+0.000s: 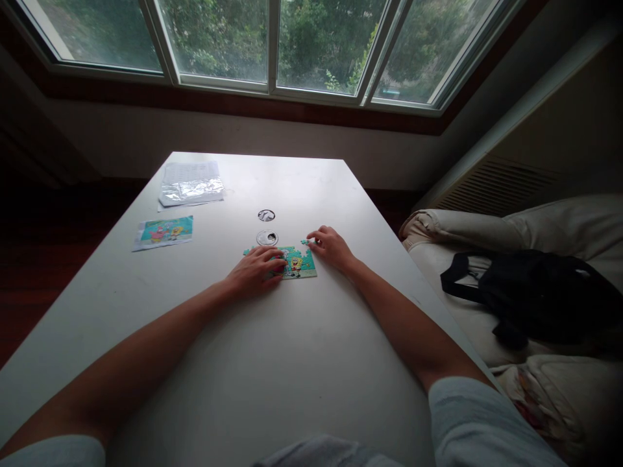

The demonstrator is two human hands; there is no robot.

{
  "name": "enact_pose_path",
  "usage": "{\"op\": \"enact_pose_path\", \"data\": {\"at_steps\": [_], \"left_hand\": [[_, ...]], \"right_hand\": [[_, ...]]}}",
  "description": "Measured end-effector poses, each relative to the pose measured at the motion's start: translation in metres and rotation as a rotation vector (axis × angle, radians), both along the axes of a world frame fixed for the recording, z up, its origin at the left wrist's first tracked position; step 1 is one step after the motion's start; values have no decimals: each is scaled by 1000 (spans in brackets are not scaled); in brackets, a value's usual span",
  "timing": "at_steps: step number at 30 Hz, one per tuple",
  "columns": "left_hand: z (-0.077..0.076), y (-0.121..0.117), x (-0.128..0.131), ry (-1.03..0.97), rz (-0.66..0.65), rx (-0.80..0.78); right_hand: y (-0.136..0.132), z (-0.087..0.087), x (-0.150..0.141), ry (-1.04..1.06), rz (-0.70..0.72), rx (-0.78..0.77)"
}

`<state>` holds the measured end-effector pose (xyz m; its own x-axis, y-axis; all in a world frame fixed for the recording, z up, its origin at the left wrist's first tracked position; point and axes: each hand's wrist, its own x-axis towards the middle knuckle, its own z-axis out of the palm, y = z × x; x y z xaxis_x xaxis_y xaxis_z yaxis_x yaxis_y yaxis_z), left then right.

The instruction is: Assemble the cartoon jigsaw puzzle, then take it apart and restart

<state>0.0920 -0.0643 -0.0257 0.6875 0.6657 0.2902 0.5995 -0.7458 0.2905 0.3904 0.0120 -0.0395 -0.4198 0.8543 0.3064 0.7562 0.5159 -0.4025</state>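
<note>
"Grip by grip, what are the two hands doing?"

"Left hand point(256, 267): fingers loosely spread, palm down over the left part of one flat jigsaw point(305, 264). Right hand point(331, 248): thumb and fingertips pinching one small piece point(305, 242), teal and knobbed, just off the jigsaw's far right corner."

"And across the white, smooth surface point(272, 363), from the left?"

"One thin, creased picture sheet point(165, 232) near the left edge. Beyond it, by the far left corner, papers point(187, 174) with crinkled, shiny clear plastic point(192, 192); I can't count the layers. Then two round black-and-white discs point(266, 215), one behind the other, between the jigsaw and the far edge. The jigsaw lies midway between the side edges, its far side notched, its near side straight."

"Past the right edge?"

"One padded, wrinkled cream seat point(423, 253), carrying one soft black bag point(549, 292) with a strap."
</note>
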Motion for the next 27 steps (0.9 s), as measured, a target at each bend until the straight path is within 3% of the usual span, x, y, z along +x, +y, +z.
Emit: {"op": "enact_pose_path", "data": {"at_steps": [27], "left_hand": [[-3, 2, 2, 3, -24, 0]], "right_hand": [[0, -7, -7, 28, -64, -1]]}}
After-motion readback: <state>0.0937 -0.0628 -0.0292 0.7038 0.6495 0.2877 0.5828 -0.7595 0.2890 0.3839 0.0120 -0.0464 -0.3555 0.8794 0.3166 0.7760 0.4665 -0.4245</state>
